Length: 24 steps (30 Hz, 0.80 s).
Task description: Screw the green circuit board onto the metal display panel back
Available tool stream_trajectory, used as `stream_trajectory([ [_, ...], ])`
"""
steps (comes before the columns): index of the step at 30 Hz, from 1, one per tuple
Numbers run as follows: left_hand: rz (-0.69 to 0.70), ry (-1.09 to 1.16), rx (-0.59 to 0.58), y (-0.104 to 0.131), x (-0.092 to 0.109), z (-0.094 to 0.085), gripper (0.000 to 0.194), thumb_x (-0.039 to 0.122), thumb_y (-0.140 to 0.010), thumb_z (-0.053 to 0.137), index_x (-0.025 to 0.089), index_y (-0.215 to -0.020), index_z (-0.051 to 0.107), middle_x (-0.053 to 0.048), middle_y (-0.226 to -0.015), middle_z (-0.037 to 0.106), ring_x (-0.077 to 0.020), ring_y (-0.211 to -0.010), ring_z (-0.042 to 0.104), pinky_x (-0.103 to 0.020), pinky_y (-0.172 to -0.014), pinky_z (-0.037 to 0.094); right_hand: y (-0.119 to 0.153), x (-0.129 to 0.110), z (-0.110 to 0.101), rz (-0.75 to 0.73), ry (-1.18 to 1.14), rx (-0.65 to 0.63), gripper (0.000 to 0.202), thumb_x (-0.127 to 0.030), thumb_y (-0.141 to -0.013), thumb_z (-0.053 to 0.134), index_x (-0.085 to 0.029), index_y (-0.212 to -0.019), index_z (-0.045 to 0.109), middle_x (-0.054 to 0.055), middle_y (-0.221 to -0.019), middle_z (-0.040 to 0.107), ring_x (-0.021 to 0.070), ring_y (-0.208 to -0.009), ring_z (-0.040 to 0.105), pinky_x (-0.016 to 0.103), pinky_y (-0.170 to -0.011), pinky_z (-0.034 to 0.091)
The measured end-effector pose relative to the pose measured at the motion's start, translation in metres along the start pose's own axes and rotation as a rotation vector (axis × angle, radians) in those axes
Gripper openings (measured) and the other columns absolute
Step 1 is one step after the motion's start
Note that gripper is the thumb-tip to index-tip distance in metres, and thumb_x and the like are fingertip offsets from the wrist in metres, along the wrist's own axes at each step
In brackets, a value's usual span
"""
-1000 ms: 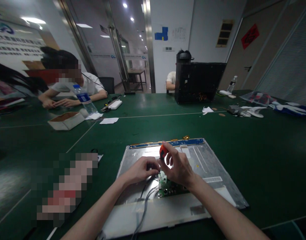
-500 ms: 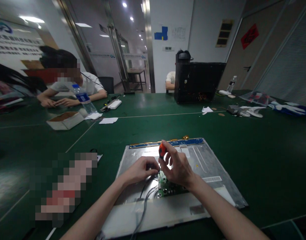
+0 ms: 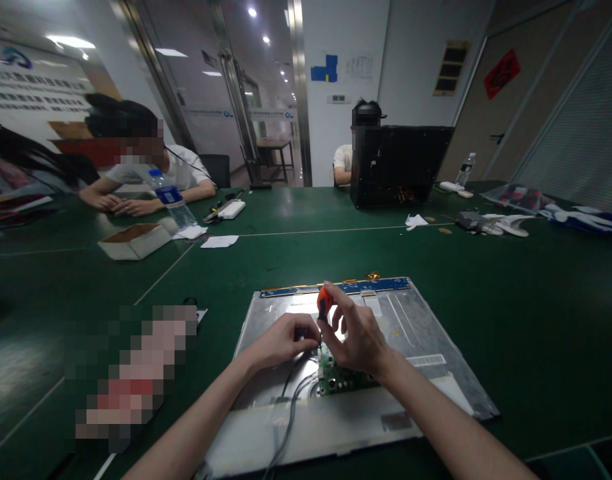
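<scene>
My right hand [image 3: 359, 333] grips a small screwdriver [image 3: 324, 301] by its orange and black handle. The tool stands upright, its tip pointing down at a green circuit board [image 3: 331, 373]. Close beside the tip, my left hand [image 3: 289, 340] has its thumb and fingers pinched together; what they hold is hidden. Under both hands lies a flat metal display panel [image 3: 426, 333] with a blue strip [image 3: 386, 285] along its far edge. Grey and black cables [image 3: 290, 417] run from near the board toward me. My right hand covers part of the board.
Left of the panel lies a pixelated flat object [image 3: 141, 367]. Farther off are an open white box [image 3: 136, 243], a tilted water bottle [image 3: 173, 200] and a black computer case [image 3: 401, 163]. Gloves [image 3: 506, 225] lie at the right. Co-workers sit across the green table [image 3: 266, 250].
The screwdriver handle has turned slightly between my right fingers. My left hand keeps its pinch. The whole view has shifted a little.
</scene>
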<state>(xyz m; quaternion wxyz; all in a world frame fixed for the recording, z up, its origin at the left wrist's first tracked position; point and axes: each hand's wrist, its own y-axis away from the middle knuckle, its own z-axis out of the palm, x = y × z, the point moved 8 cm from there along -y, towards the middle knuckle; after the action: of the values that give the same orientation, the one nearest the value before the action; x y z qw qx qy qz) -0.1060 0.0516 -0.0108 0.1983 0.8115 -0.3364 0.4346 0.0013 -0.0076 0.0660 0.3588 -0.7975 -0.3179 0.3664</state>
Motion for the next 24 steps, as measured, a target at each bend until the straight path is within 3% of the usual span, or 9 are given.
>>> stream_trajectory([
  [4,-0.01,0.007,-0.003,-0.0002,-0.0037,0.0016,0.011,0.025,-0.076,0.064,0.015,-0.079,0.066,-0.001,-0.074,0.063,-0.0162,-0.071,0.055,-0.027,-0.068,0.043,0.0018,0.001,0.002,0.005,0.006,-0.006,0.064,-0.016,-0.085,0.05,-0.014,-0.143,0.023,0.002,-0.076,0.065,0.0115,-0.047,0.054,0.026,-0.041,0.043],
  [15,-0.023,0.012,0.018,0.0003,-0.0004,-0.0015,0.005,0.02,-0.074,0.065,0.016,-0.072,0.065,0.002,-0.069,0.059,-0.0134,-0.066,0.051,-0.026,-0.066,0.041,0.0006,-0.0007,0.0014,-0.042,0.049,0.03,0.057,-0.024,-0.09,0.052,-0.022,-0.141,0.025,0.003,-0.086,0.064,0.01,-0.048,0.05,0.024,-0.041,0.039],
  [24,-0.012,0.016,0.008,0.0003,-0.0029,0.001,0.01,0.025,-0.077,0.065,0.015,-0.076,0.065,-0.001,-0.073,0.062,-0.0155,-0.071,0.053,-0.027,-0.067,0.042,0.0014,-0.0001,0.002,-0.014,0.01,0.0,0.062,-0.016,-0.086,0.048,-0.014,-0.142,0.023,0.003,-0.077,0.065,0.0119,-0.048,0.054,0.026,-0.041,0.041],
])
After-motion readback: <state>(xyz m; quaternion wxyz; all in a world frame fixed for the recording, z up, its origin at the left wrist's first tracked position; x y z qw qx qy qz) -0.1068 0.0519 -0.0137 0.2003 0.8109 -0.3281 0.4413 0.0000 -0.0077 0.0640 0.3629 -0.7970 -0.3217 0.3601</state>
